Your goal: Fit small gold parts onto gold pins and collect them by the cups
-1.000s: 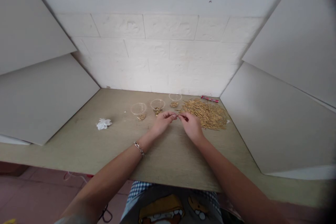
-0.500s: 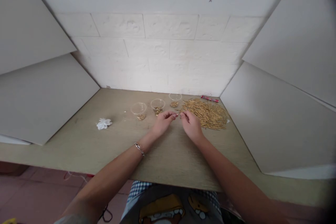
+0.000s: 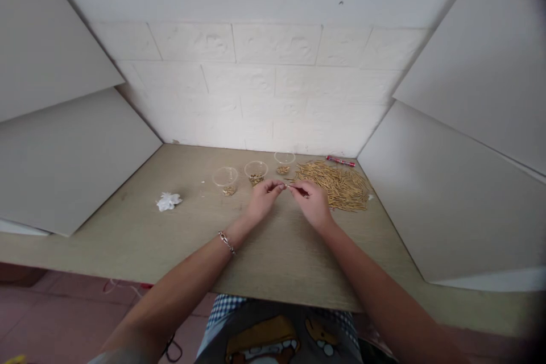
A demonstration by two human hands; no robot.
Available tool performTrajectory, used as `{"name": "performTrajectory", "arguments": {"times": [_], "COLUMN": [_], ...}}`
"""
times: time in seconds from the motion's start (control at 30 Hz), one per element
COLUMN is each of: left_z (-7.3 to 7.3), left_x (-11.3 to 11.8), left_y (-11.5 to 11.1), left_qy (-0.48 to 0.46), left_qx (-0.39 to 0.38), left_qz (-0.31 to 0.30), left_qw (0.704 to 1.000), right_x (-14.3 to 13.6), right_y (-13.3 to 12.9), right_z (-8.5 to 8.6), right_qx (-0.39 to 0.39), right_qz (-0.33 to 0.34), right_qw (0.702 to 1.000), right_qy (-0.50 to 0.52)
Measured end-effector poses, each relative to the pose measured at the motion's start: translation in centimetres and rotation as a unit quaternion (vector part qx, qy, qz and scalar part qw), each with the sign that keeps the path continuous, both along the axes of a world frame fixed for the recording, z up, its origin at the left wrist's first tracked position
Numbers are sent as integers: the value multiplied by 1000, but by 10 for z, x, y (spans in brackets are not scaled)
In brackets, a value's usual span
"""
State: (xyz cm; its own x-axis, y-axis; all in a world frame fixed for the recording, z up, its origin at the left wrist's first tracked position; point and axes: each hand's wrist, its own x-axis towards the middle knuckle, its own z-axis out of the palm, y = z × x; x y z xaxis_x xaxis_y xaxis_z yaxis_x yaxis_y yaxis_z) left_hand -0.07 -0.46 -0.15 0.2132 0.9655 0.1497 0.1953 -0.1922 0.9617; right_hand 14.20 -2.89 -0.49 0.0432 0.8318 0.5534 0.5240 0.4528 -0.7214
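My left hand [image 3: 265,199] and my right hand [image 3: 312,200] meet fingertip to fingertip over the table, both in a pinch. Between them shows a tiny brass-coloured piece [image 3: 287,185], too small to name; which fingers bear its weight I cannot tell. Right beside my right hand spreads a pile of thin gold-coloured rods [image 3: 341,185]. Just behind my left hand stands a clear plastic cup [image 3: 256,170] with small gold and dark parts in it. Another clear cup [image 3: 225,178] with a few gold bits is farther left, and a third clear cup [image 3: 284,159] lies beyond my fingertips.
A crumpled white tissue [image 3: 169,201] lies on the left of the table [image 3: 273,273]. A red tube-like stick [image 3: 340,161] rests behind the rods near the white brick-patterned wall [image 3: 256,85]. Grey-white panels [image 3: 469,193] flank both sides.
My right hand has shifted slightly left, so its fingertips now meet those of my left hand at the tiny piece. My left hand has barely moved.
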Motion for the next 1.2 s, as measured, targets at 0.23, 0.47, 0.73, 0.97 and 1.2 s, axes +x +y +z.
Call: {"name": "performTrajectory", "arguments": {"times": [0.23,0.47,0.73,0.97,1.2], "left_z": [0,0,0,-1,0], "left_x": [0,0,-2,-2,-2], "left_y": [-1,-2,-2,0,-2], "left_qy": [32,39,73,90,105], "left_qx": [15,22,42,59,71], "left_qz": [3,0,-12,-13,-13], "left_qw": [999,999,996,994,992], "right_x": [-1,0,4,7,11], "right_y": [0,-1,3,3,4], "right_z": [1,1,-2,1,3], "right_qx": [-11,-24,-50,-80,-78], "right_qz": [-7,9,43,64,72], "right_qw": [1000,1000,998,995,993], "right_qy": [21,18,-7,-20,-54]}}
